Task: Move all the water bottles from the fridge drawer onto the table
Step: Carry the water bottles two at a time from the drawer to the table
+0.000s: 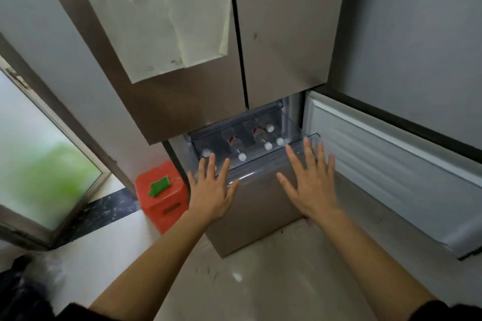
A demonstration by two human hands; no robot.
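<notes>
The fridge (182, 86) fills the upper centre of the head view, its two upper doors closed and covered with pale paper sheets (161, 15). The lower right door (391, 172) stands swung open to the right, which exposes the clear fridge drawer (297, 122) behind it. The floor (260, 268) is pale and glossy; a window (39, 159) sits at the left, and an orange stool (163, 197) carrying a green item (159, 185) stands just beside the fridge's lower left corner.

The water bottles (260, 135) lie inside the drawer, white caps toward its front edge; five or six caps are visible, and the exact count cannot be confirmed through the plastic. No table is in view.

The left hand (211, 190) and the right hand (310, 185) are both extended flat, fingers spread, palms down, holding nothing. Both sit over the drawer's front edge, the left near its left corner, the right near its right corner; contact cannot be confirmed. The two-handed spacing probably serves to draw the drawer out evenly or to reach two bottles at once. No bottle appears removed yet.
</notes>
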